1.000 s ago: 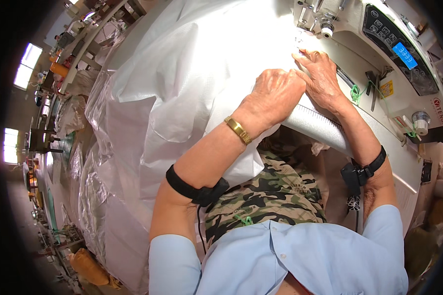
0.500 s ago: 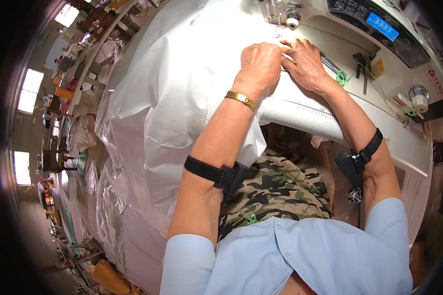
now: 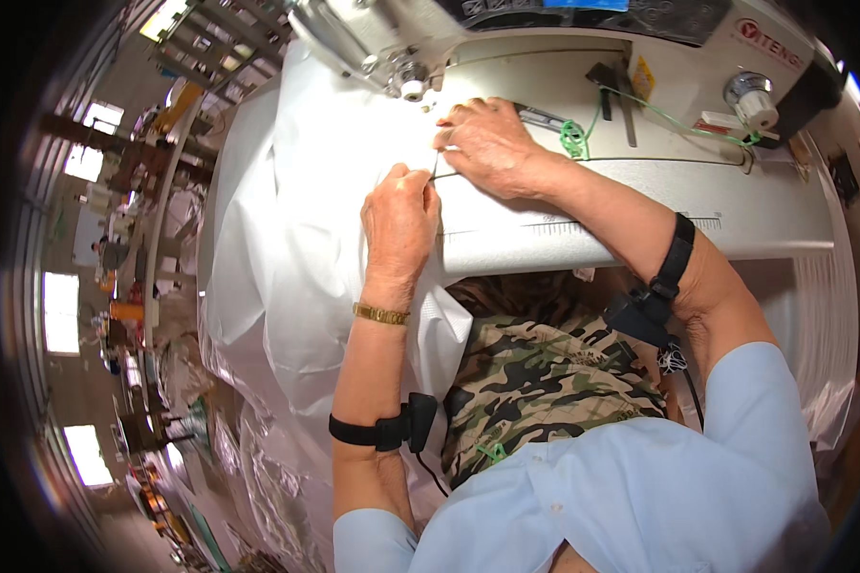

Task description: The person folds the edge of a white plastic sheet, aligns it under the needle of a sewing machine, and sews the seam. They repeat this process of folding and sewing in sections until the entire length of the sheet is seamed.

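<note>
White fabric [image 3: 306, 191] lies draped over the bed of the sewing machine [image 3: 640, 201] and hangs down past its front edge toward the person's lap, with more of it heaped to the left of the machine. Head view: the left hand [image 3: 401, 220] is at the front edge of the machine bed, fingers curled narrow and pinched on a thin dark tool or thread [image 3: 435, 170]; which it is cannot be told. The right hand [image 3: 492, 148] lies flat, palm down, on the fabric on the machine bed, fingers close together, just below the needle area [image 3: 411, 86]. The two hands are just beside each other. Green thread [image 3: 575, 141] lies on the machine bed to the right of the right hand. A gold bracelet [image 3: 380, 313] circles the left wrist, and black bands [image 3: 677, 258] sit on both forearms.
</note>
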Available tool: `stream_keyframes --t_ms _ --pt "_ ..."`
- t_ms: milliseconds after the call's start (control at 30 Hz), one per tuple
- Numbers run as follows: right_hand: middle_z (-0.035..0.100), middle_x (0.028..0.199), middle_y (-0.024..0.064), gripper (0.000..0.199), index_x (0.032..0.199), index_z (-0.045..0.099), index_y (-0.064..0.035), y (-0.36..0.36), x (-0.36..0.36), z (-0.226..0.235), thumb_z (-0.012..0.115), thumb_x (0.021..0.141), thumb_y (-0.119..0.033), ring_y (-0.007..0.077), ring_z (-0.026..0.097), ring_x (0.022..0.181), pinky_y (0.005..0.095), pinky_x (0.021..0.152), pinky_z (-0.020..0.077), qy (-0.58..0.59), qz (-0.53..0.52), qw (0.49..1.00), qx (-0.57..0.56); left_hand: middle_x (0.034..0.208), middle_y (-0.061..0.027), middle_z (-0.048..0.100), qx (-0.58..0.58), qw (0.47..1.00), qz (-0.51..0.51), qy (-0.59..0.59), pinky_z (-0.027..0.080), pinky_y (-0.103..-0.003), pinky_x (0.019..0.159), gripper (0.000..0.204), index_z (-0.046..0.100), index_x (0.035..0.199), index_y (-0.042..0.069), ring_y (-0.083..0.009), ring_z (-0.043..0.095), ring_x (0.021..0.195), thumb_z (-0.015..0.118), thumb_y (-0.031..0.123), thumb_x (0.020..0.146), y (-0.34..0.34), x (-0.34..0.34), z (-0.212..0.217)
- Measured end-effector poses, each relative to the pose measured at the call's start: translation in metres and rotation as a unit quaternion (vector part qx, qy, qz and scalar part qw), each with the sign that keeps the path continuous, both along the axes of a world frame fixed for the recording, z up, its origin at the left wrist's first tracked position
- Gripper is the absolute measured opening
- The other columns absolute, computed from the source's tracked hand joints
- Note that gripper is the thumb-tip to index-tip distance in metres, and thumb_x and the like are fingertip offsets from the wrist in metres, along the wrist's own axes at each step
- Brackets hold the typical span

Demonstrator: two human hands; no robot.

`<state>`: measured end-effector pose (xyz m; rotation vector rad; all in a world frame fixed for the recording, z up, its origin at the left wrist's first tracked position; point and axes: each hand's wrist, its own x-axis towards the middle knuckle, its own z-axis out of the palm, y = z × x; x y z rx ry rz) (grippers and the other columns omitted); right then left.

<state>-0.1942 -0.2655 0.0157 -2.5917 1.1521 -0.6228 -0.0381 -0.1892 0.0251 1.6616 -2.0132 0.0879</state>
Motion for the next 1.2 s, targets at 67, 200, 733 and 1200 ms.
stream_keyframes --t_ms 67,200,733,1200 --pt "0.059 0.126 0.0118 0.033 0.117 0.068 -0.0089 0.002 0.001 0.001 0.047 0.097 -0.025 0.0261 0.047 0.125 0.0471 0.108 0.0284 0.023 -0.006 1.0 0.007 0.079 -0.0148 0.059 -0.005 1.0 -0.005 0.005 0.049 -0.046 0.069 0.005 0.065 0.078 0.0 -0.0353 0.061 0.074 0.063 0.004 0.08 -0.007 0.001 0.0" --pt "0.058 0.126 0.0148 0.034 0.119 0.067 -0.0088 0.003 0.0 0.0 0.047 0.096 -0.023 0.0275 0.047 0.124 0.0482 0.109 0.0275 0.02 -0.006 1.0 0.009 0.078 -0.0153 0.059 0.002 1.0 -0.003 -0.009 0.049 -0.045 0.068 0.004 0.066 0.078 0.0 -0.0356 0.061 0.074 0.064 0.003 0.078 -0.02 0.004 0.0" --pt "0.057 0.126 0.0136 0.038 0.122 0.063 -0.0087 0.005 0.001 -0.006 0.049 0.091 -0.027 0.0275 0.047 0.124 0.0489 0.106 0.0284 0.012 0.002 1.0 -0.021 0.079 -0.0176 0.061 -0.003 1.0 0.005 0.001 0.05 -0.045 0.071 0.006 0.067 0.079 -0.001 -0.0355 0.063 0.076 0.066 0.005 0.079 -0.049 0.006 -0.005" --pt "0.057 0.127 0.0136 0.042 0.117 0.065 -0.003 0.005 -0.022 -0.005 0.055 0.093 -0.036 0.0257 0.046 0.125 0.0445 0.109 0.0283 -0.033 0.023 0.999 -0.023 0.094 -0.012 0.072 0.171 0.936 -0.169 0.257 0.054 -0.027 0.068 0.027 0.065 0.118 -0.002 -0.0132 0.068 0.073 0.057 0.011 0.095 0.003 0.082 0.092"
